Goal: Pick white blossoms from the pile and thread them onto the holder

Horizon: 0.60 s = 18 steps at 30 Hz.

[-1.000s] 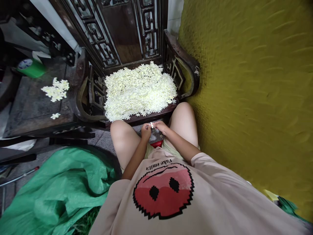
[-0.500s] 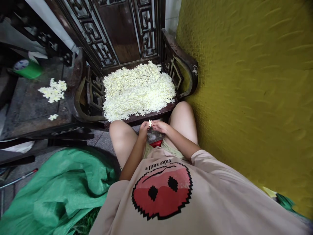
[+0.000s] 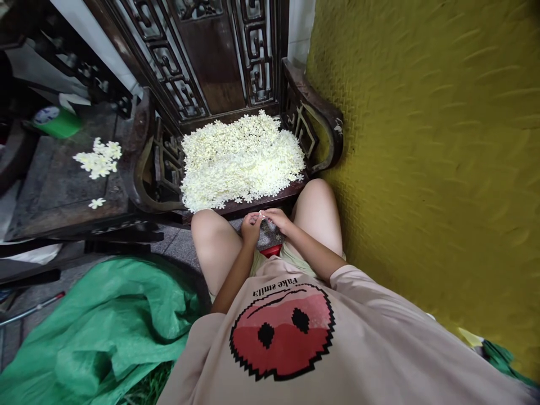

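Note:
Between my knees, my left hand [image 3: 250, 224] and my right hand [image 3: 277, 217] meet at the fingertips. A small white flower [image 3: 261, 214] is pinched between them, mostly hidden by the fingers. Both hands are closed. Just beyond them, a thick heap of white flowers [image 3: 244, 160] covers the seat of a dark carved wooden chair [image 3: 219, 84].
A dark wooden table [image 3: 54, 191] at the left bears a small cluster of white flowers [image 3: 101, 160], a single flower [image 3: 97, 203] and a green tape roll [image 3: 59, 122]. A green sack [image 3: 109, 315] lies lower left. A yellow textured panel [image 3: 422, 169] stands close at the right.
The white flower showed plainly upright between my fingertips before; now the fingers cover most of it. My fingertips have drawn closer together. The whole view has shifted slightly.

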Available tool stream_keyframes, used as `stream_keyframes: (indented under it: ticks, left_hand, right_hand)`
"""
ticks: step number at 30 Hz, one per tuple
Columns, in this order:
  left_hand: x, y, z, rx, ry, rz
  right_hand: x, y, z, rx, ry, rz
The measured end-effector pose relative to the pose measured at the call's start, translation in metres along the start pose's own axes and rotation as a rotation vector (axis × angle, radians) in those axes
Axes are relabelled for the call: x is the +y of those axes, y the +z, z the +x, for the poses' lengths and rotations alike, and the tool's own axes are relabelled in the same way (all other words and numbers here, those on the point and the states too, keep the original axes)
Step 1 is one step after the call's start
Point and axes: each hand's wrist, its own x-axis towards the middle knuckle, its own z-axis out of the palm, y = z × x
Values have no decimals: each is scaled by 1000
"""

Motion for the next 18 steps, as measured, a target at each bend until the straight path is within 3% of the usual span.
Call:
stream_keyframes:
  ticks: [5,10,18]
  left_hand:
    - [4,-2,-1,-2,-30,-21]
    - [8,-1,1,10,-146,-198]
    - [5,1,2,39,-331,-314]
  right_hand:
    - [0,-2,2,-38,37,-12]
    - [0,-3,4,-50,51,1]
    - [0,1,-1,-74,-132,-51]
